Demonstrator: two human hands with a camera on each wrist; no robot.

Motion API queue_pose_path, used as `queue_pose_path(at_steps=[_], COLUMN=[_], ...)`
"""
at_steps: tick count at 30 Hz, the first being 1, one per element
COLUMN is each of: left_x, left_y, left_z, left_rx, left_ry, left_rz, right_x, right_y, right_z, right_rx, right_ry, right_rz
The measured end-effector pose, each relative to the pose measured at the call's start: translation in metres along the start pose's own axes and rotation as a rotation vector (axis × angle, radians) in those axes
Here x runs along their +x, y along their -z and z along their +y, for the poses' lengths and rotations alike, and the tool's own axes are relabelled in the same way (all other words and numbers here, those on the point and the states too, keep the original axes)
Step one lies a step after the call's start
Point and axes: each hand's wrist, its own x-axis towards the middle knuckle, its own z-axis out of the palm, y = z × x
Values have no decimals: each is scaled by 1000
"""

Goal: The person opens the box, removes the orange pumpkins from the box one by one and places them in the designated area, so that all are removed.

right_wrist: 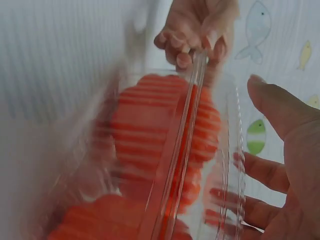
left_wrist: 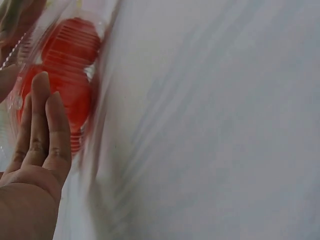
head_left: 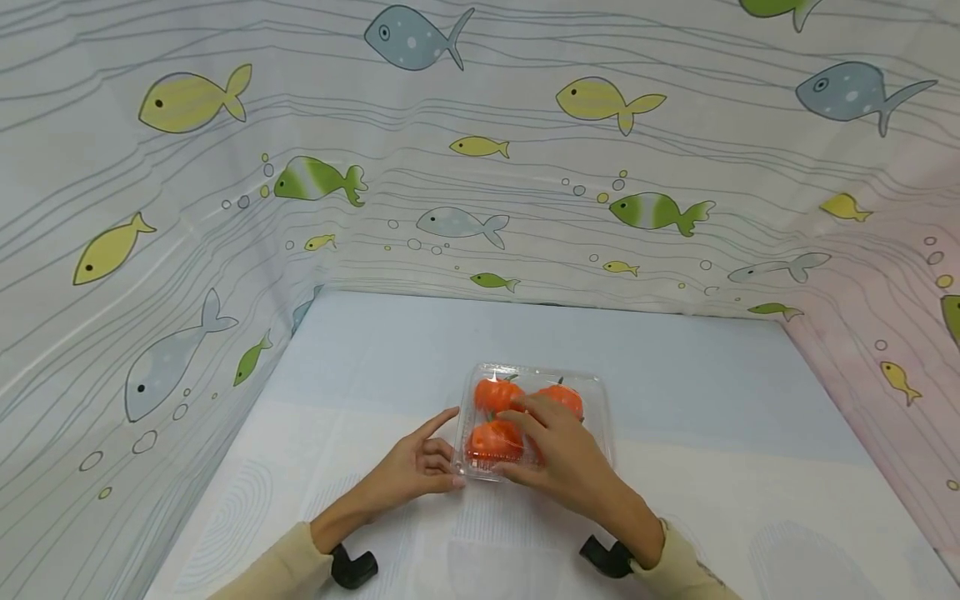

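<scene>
A clear plastic box (head_left: pixel 596 417) with a closed lid lies on the table, several orange-red pumpkin-like pieces (head_left: pixel 495 437) inside it. The left hand (head_left: pixel 405 473) is at the box's left side, fingers extended and partly bent, fingertips at its edge. Over the lid, the right hand (head_left: pixel 566 458) has its fingers spread, the fingertips above the pieces. In the left wrist view the left hand (left_wrist: pixel 42 135) has fingers straight beside the box. The right wrist view has the right hand (right_wrist: pixel 285 175) spread at the box's side; whether it presses the lid is unclear.
The table (head_left: pixel 375 350) has a pale blue far part and a whitish patterned near part. Fish-printed curtains (head_left: pixel 420 175) stand behind and at both sides. Black curved pieces (head_left: pixel 354 568) are at both wrists, by the cream sleeves (head_left: pixel 281 567).
</scene>
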Motion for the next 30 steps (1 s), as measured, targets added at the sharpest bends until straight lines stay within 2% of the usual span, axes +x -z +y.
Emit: queue_pose_path(at_steps=[4, 9, 15, 21, 30], left_x=[1, 1, 1, 0, -1], left_y=[-1, -2, -3, -5, -8], left_z=[-1, -3, -6, -5, -3], left_rx=[-44, -71, -87, -87, -94], left_ry=[13, -3, -13, 1, -3], left_rz=[5, 12, 20, 39, 24], right_x=[4, 9, 13, 16, 18], right_y=[-6, -12, -20, -25, -29], right_z=[-8, -15, -20, -23, -24], right_rx=[-32, -66, -114, -160, -165], right_ry=[36, 89, 116, 136, 154], right_rz=[-36, -55, -44, -35, 16])
